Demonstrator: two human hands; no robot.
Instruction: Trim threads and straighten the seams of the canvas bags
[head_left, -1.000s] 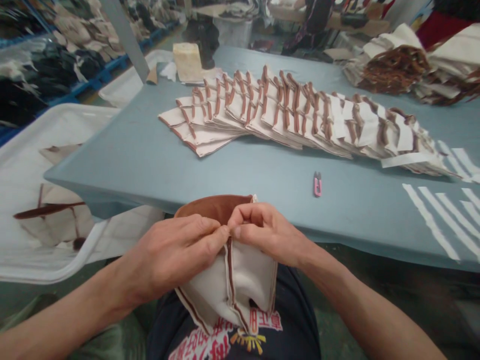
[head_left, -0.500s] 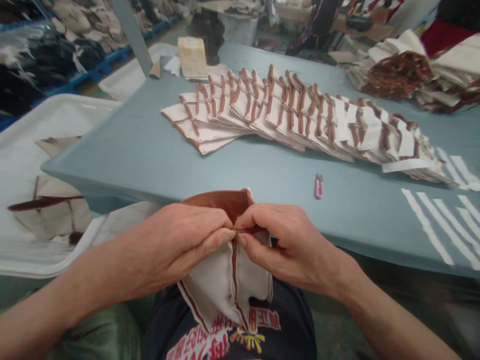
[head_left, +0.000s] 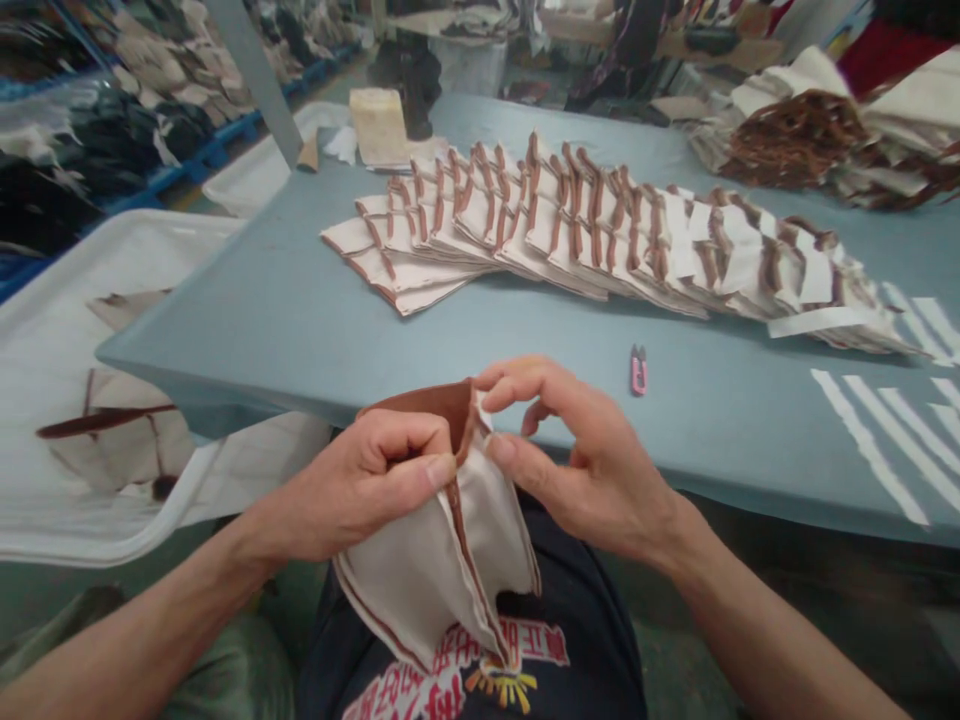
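A cream fabric piece [head_left: 405, 570] with brown-bound seams and a brown inside hangs over my lap below the table edge. My left hand [head_left: 382, 480] pinches its top edge beside the middle seam. At the piece's upper right corner is my right hand [head_left: 555, 450], its thumb and fingers apart, with the thumb and a fingertip close to the corner. On the blue-grey table [head_left: 525, 330] lies a pair of pink thread snips [head_left: 638, 371]. Behind them stretches a long fanned row of similar cream and brown pieces [head_left: 555, 220].
White strips [head_left: 870, 445] lie at the table's right. A stack of cream and brown pieces [head_left: 802, 140] sits at the back right. A white bin [head_left: 172, 500] holding fabric pieces stands at the left. A yellowish block [head_left: 378, 126] is near the back left post.
My right hand has moved from the middle seam up to the piece's corner, and its fingers have opened. My left hand has shifted slightly left, still pinching the edge.
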